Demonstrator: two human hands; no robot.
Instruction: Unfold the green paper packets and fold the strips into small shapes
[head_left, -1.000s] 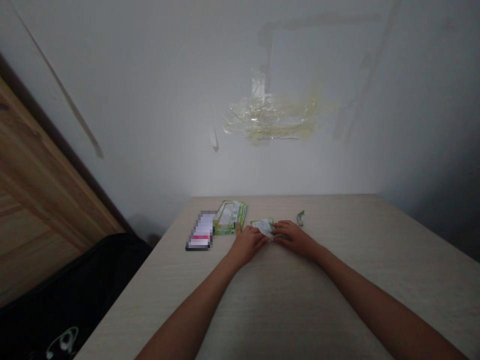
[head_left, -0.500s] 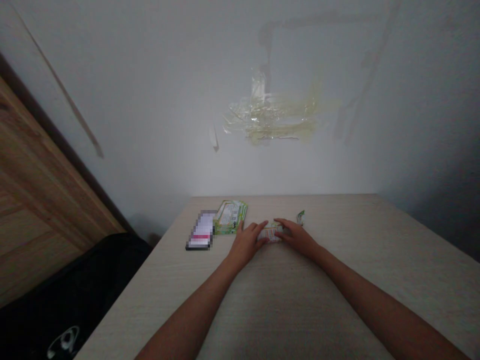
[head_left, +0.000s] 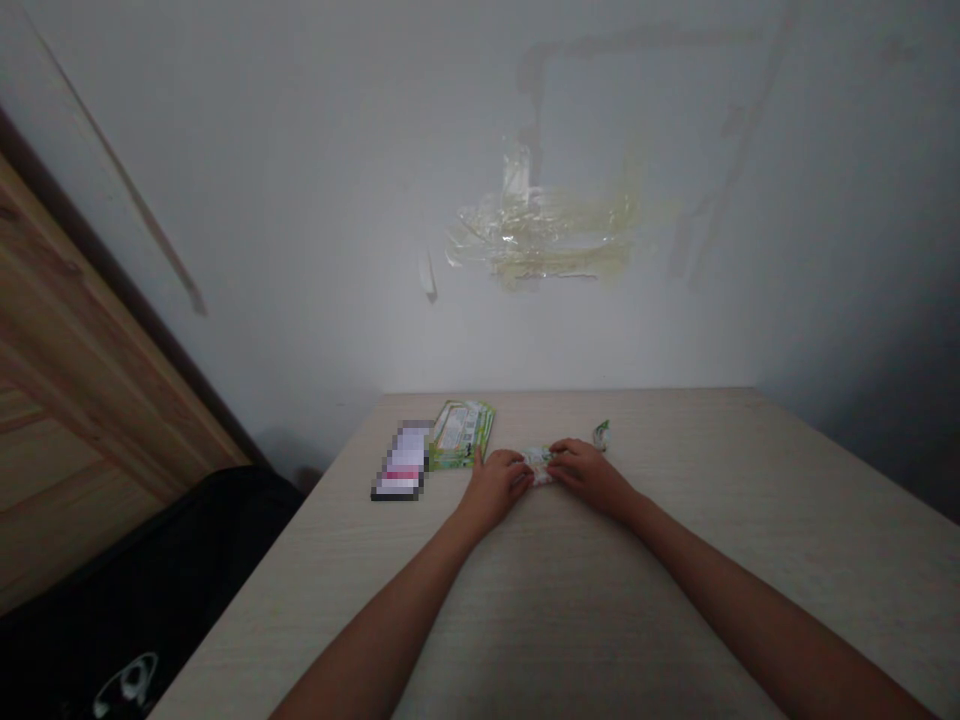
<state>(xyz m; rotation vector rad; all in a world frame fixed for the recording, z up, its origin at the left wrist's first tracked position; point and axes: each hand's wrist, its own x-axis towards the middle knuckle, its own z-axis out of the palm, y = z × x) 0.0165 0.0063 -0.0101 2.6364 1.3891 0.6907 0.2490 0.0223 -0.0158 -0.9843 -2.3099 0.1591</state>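
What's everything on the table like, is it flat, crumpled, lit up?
Left hand: fingers bent, touching the printed piece
Right hand: fingers bent, touching it too
Printed piece: partly covered, folds unclear
Green printed stack: flat, overlapping
Phone: face up, screen bright, blurred
Small scrap: crumpled

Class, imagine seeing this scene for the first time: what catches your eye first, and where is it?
A shiny, yellowish patch of clear, tape-like film stands out on the pale grey wall, above centre. Below it, the left hand and right hand touch a small green-and-white printed piece on the pale wood-grain table. A brown wooden panel slants down the left side.
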